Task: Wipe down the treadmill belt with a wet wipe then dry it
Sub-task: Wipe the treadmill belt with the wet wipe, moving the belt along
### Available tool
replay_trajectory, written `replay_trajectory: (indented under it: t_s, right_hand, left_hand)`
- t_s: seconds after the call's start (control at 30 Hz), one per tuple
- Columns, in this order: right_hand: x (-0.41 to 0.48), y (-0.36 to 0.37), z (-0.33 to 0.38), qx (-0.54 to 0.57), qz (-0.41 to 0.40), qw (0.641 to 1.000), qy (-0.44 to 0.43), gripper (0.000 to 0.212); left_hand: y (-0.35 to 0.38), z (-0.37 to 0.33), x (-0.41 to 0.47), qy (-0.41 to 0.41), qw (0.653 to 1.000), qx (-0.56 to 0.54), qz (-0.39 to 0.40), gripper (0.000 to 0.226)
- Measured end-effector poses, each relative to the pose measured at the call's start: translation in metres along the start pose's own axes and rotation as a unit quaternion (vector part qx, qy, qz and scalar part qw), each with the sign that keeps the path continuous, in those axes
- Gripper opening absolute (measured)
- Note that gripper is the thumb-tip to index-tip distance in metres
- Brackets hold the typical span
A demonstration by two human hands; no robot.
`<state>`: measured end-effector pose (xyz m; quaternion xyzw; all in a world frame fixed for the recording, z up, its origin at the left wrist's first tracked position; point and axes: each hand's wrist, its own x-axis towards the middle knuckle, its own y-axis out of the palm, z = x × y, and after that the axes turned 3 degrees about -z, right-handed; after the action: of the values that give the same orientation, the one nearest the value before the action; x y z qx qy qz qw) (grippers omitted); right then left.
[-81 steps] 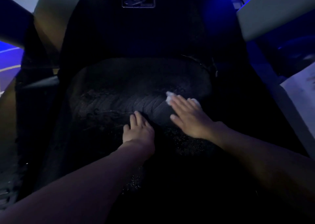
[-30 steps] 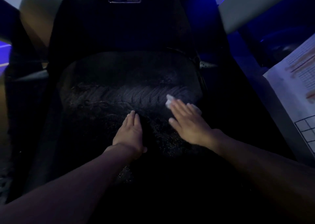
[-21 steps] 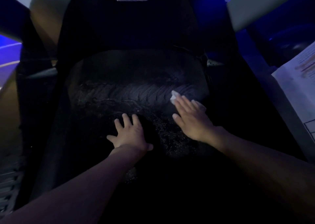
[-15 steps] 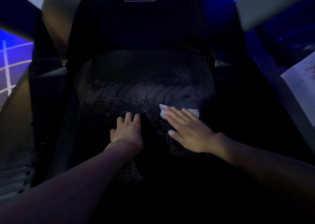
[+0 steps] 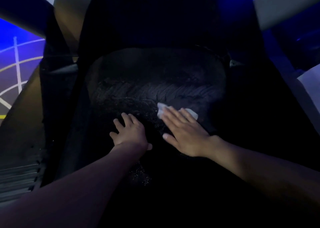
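White, thin wet wipe (image 5: 161,107) lies just right of the frame's centre, pinned flat under the straight fingers (image 5: 173,117) of the right hand (image 5: 188,134). Only its two ends show past the fingertips; nothing is curled round it. It rests on the black, ribbed treadmill belt (image 5: 155,89), which gleams with faint streaks and specks above and around the wipe.

The left hand (image 5: 131,134) lies beside it, left of centre, palm down and fingers spread on the belt, holding nothing.

The wet pass looks to be under way, with drying not yet begun. To do it well:
- Press evenly through the whole palm.
- Overlap each stroke across the belt's width.
- Brace with the left hand so the belt does not slide.
- Refold the wipe if it bunches.

At the top centre sits the dark motor hood (image 5: 152,11). Blue-lit floor with pale lines (image 5: 15,63) shows at the left edge.
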<state>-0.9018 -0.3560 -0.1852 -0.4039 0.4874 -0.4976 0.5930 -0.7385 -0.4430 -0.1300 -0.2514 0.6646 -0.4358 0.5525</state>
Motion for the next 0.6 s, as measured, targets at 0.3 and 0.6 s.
replay_trajectory:
  t_s: [0.3, 0.6]
  right_hand:
    - [0.013, -0.003, 0.008, 0.002, 0.013, 0.999, -0.038, 0.075]
    - [0.030, -0.004, 0.000, -0.007, -0.007, 0.999, -0.051, 0.072]
  left_hand:
    - [-0.003, -0.001, 0.004, -0.043, 0.998, -0.038, 0.029, 0.121]
    - [0.002, 0.015, 0.004, -0.005, 0.998, -0.062, 0.018, 0.126]
